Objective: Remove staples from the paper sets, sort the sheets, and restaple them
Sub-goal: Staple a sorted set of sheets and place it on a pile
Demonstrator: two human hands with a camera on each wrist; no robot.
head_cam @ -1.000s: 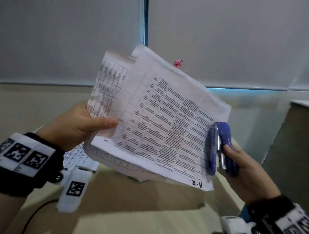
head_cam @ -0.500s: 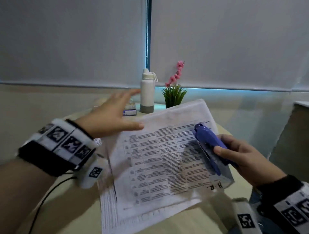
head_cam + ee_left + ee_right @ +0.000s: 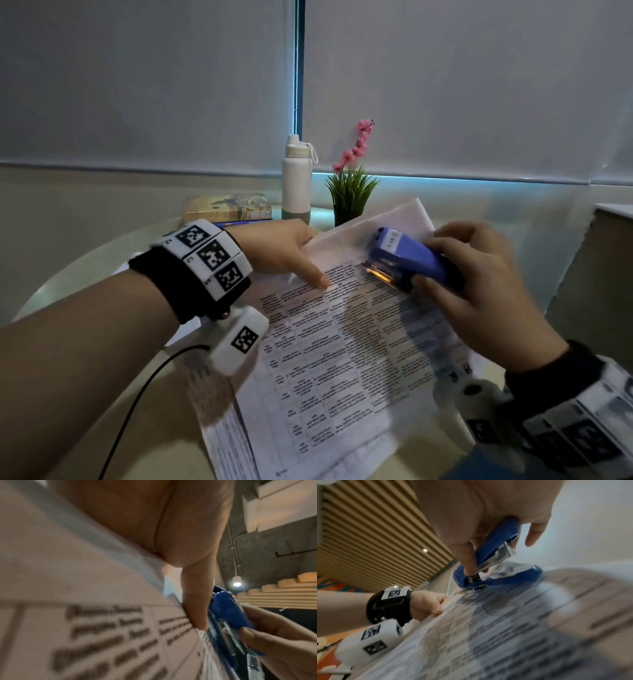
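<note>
**Stapler poised over the sorted set**

The left hand (image 3: 279,248) holds the far-left edge of the paper set (image 3: 346,346), thumb laid flat on the printed top sheet and fingers curled under the edge, so the sheets are pinched between them. The set lies on the bench (image 3: 85,274), spreading from that hand toward the person, with the edge of another printed sheet showing beneath it on the near-left side.

Just right of the left thumb, the blue stapler (image 3: 407,258) sits over the far corner of the set. The right hand (image 3: 479,291) grips its rear end, fingers wrapped round the body and thumb underneath; the right wrist view shows its mouth parted.

This looks like the restapling step. The next move probably calls for the corner to sit squarely in the stapler's mouth, edges aligned, and then a firm squeeze while the left hand keeps the sheets from fanning.

Counted: one stapler, one paper set in hand; how many sheets it holds cannot be told. Beyond the hands stand one white bottle (image 3: 296,181), one potted plant (image 3: 351,192) and one book (image 3: 227,209).
</note>
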